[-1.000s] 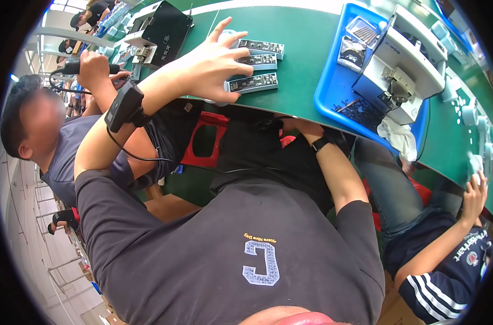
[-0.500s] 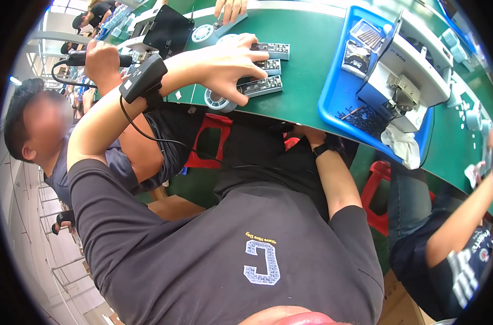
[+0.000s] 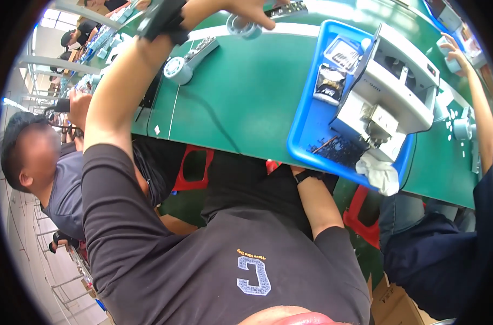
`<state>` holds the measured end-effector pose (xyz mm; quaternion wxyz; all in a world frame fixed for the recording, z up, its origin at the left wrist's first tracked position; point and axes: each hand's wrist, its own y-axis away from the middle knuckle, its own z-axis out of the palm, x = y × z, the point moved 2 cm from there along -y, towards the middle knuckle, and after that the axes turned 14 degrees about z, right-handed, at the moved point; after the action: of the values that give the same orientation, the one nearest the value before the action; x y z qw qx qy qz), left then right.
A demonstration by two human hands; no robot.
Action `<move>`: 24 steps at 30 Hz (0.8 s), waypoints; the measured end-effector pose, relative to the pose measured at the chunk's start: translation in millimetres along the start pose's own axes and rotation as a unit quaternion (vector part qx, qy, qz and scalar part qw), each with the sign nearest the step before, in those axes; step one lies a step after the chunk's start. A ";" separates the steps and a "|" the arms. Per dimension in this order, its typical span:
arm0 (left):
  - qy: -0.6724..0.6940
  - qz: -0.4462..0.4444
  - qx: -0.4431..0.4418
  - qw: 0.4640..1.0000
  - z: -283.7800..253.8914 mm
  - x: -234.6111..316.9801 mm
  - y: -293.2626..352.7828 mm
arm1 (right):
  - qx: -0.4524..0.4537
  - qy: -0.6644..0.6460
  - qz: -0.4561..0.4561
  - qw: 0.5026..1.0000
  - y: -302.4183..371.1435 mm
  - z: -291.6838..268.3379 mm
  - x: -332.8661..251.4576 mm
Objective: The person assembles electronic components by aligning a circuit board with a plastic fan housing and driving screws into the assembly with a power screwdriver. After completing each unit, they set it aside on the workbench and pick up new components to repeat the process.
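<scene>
The small round reel (image 3: 243, 27) sits at the far edge of the green table (image 3: 246, 103), right near the top of the view. It's pale, looks like plastic, with a dark strip board (image 3: 290, 7) running off just beside it. My guess is it's light and stiff, a bit slick on the flat faces, so the rim is the place to pinch it. I wouldn't squeeze the middle or tug on anything attached.

The left hand (image 3: 245, 7) is stretched way out over it, with fingertips (image 3: 264, 21) touching the top. It's half cut off by the frame, so I can't tell if it's actually gripping or just resting there.

A second reel (image 3: 177, 69) with its own strip lies nearer on the left.

The right hand is tucked under the table edge and hidden, so its grip can't be seen; only the forearm and wristband (image 3: 306, 176) show.

To the right, a blue tray (image 3: 306, 127) carries a white machine (image 3: 390, 92), with a crumpled white cloth (image 3: 379, 174) hanging off the corner. Co-workers sit on both sides.
</scene>
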<state>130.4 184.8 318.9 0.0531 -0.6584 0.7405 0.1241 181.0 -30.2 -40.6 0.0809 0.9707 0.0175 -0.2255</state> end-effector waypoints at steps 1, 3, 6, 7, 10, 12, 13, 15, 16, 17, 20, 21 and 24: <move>0.002 -0.008 -0.007 1.000 4.4 -18.3 -7.3 | 0.000 -0.003 0.006 1.000 0.3 0.4 -0.2; -0.011 -0.032 -0.064 0.997 23.5 -56.4 -21.7 | 0.002 -0.005 0.018 1.000 0.5 -0.6 5.0; -0.037 -0.063 -0.172 0.983 58.6 -95.5 -32.1 | 0.007 -0.008 0.026 1.000 -1.9 0.9 8.8; -0.007 -0.011 -0.141 0.990 67.7 -99.2 -40.2 | 0.006 -0.009 0.038 0.999 0.2 -0.3 14.6; 0.056 0.089 -0.074 0.992 90.5 -106.4 -59.4 | 0.013 -0.005 0.055 0.998 0.7 -5.5 22.6; 0.031 0.074 -0.093 0.992 97.0 -110.5 -64.5 | 0.013 -0.005 0.041 0.999 -4.2 -12.3 18.1; 0.018 0.064 -0.102 0.993 99.5 -111.0 -62.6 | 0.013 -0.001 0.037 0.999 -2.3 -13.7 16.0; 0.030 0.046 -0.072 0.996 102.5 -108.3 -51.5 | 0.013 0.003 0.034 0.999 1.9 -7.3 12.2; 0.037 0.037 -0.045 0.998 101.2 -104.1 -51.2 | 0.016 0.011 0.030 0.999 -3.3 -11.1 5.4; 0.043 0.026 -0.017 0.999 98.8 -99.7 -48.0 | 0.015 0.016 0.031 0.999 -1.3 -11.0 3.3; 0.082 -0.089 0.176 0.977 69.8 -55.9 -22.5 | 0.008 0.034 0.028 0.999 1.6 -11.8 0.9; 0.077 -0.111 0.176 0.975 52.8 -37.6 1.8 | 0.006 0.038 0.019 0.999 6.2 -7.4 -5.3; 0.182 -0.291 0.239 0.908 11.1 30.6 35.8 | 0.002 0.055 0.022 0.998 0.2 -2.8 -11.4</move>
<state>90.2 161.8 304.9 0.1075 -0.8236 0.5199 -0.1997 172.0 -29.9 -33.1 0.0831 0.9820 0.0004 -0.1698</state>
